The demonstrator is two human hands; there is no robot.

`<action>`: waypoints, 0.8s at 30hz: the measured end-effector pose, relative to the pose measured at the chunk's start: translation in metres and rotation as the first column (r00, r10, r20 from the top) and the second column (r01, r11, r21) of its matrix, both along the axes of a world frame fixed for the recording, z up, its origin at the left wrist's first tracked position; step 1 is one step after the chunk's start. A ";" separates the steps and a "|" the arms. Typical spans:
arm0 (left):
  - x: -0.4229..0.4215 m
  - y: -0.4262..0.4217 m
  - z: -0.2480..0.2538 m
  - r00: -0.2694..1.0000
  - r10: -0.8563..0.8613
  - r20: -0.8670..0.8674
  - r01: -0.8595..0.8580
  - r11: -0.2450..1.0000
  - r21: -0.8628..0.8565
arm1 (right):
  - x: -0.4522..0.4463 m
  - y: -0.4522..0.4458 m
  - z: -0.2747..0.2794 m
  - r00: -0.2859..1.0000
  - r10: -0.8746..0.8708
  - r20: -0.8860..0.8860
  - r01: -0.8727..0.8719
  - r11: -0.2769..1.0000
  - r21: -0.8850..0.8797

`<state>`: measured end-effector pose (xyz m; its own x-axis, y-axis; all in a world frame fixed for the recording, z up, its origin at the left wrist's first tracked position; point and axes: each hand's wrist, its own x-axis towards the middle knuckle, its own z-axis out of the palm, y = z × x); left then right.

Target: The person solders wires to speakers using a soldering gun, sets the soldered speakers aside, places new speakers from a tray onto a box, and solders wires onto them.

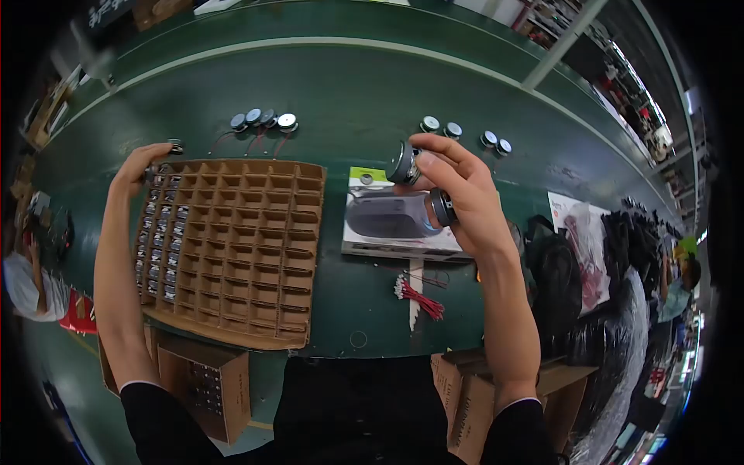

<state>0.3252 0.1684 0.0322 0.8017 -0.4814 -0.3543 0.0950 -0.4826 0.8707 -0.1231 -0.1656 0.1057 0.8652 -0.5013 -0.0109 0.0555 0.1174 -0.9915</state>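
Note:
My right hand (465,182) is closed over the white product box, gripping two small round speakers. One speaker (402,163) is between the thumb and fingers, and another speaker (442,208) sits against the lower palm. My left hand (141,165) is at the far left corner of the cardboard divider tray (318,232), its fingers closed on a small dark speaker (176,145) at the fingertips. Silver speakers (170,260) fill cells in the left columns of the tray; the other columns show bare cardboard cells. The left palm is partly hidden.
Behind the tray several speakers with red wires (269,118) stand on the green bench, and several more (453,130) are farther right. Before me lie the product box (403,246) and a red wire bundle (422,301). Cardboard boxes (203,384) are below; wrapped black goods (554,263) are right.

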 end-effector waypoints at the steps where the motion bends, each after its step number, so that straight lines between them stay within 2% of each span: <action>1: -0.020 -0.004 0.013 0.999 0.035 -0.034 -0.038 0.995 -0.090 | -0.018 -0.006 -0.001 1.000 -0.016 -0.027 0.015 0.999 -0.037; 2: -0.043 -0.020 0.018 0.995 0.058 -0.079 -0.074 0.973 -0.219 | -0.035 -0.012 -0.006 0.998 -0.041 -0.048 0.038 0.997 -0.065; 4: -0.064 -0.043 0.012 0.969 -0.202 -0.142 0.109 0.866 -0.489 | -0.061 -0.022 -0.015 0.992 -0.089 -0.086 0.064 0.965 -0.256; 5: -0.111 -0.070 0.023 0.971 -0.216 -0.107 0.117 0.812 -0.572 | -0.072 -0.026 -0.020 0.988 -0.111 -0.111 0.080 0.963 -0.257; 7: -0.177 -0.111 0.037 0.916 -0.397 -0.051 0.279 0.725 -0.630 | -0.089 -0.030 -0.026 0.975 -0.177 -0.134 0.141 0.960 -0.242; 8: -0.205 -0.131 0.040 0.913 -0.405 -0.053 0.284 0.724 -0.629 | -0.094 -0.036 -0.036 0.987 -0.142 -0.079 0.131 0.983 -0.128; 9: -0.228 -0.149 0.042 0.905 -0.421 -0.056 0.295 0.718 -0.631 | -0.100 -0.041 -0.035 0.986 -0.146 -0.075 0.136 0.983 -0.124; 11: -0.258 -0.176 0.041 0.869 -0.494 0.028 0.404 0.677 -0.615 | -0.113 -0.052 -0.030 0.999 -0.001 -0.051 0.014 0.963 0.269; 12: -0.274 -0.187 0.047 0.871 -0.484 0.090 0.448 0.703 -0.553 | -0.113 -0.055 -0.034 1.000 -0.012 -0.016 0.017 0.947 0.322; 14: -0.291 -0.205 0.048 0.824 -0.532 0.196 0.560 0.708 -0.431 | -0.113 -0.056 -0.043 0.998 -0.067 -0.013 0.068 0.953 0.295; 15: -0.301 -0.211 0.052 0.779 -0.576 0.248 0.627 0.703 -0.335 | -0.114 -0.061 -0.046 0.999 -0.025 -0.027 0.031 0.969 0.246; 17: -0.308 -0.222 0.047 0.637 -0.694 0.336 0.762 0.632 -0.140 | -0.102 -0.058 -0.057 0.994 -0.099 -0.041 0.105 0.981 0.164; 18: -0.309 -0.227 0.046 0.563 -0.765 0.313 0.817 0.573 -0.066 | -0.100 -0.066 -0.067 0.992 -0.105 -0.070 0.097 0.989 -0.112; 20: -0.297 -0.237 0.020 0.344 -0.823 0.452 0.901 0.425 0.087 | -0.097 -0.057 -0.057 0.989 -0.040 -0.139 0.004 0.968 -0.253; 21: -0.298 -0.237 0.024 0.368 -0.833 0.412 0.886 0.449 0.116 | -0.095 -0.059 -0.058 0.974 -0.033 -0.225 -0.057 0.923 -0.380; 22: -0.297 -0.236 0.022 0.367 -0.837 0.405 0.888 0.445 0.117 | -0.096 -0.061 -0.056 0.973 -0.034 -0.227 -0.055 0.926 -0.374; 24: -0.296 -0.234 0.023 0.056 -0.679 0.732 0.842 0.426 0.331 | -0.100 -0.061 -0.048 0.970 -0.038 -0.242 -0.133 0.748 -0.650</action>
<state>0.0289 -0.0652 0.0557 -0.1707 -0.9612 0.2169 -0.8683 0.2508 0.4281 -0.2234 -0.2271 0.0574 0.9033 -0.4149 0.1091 -0.1653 -0.5712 -0.8040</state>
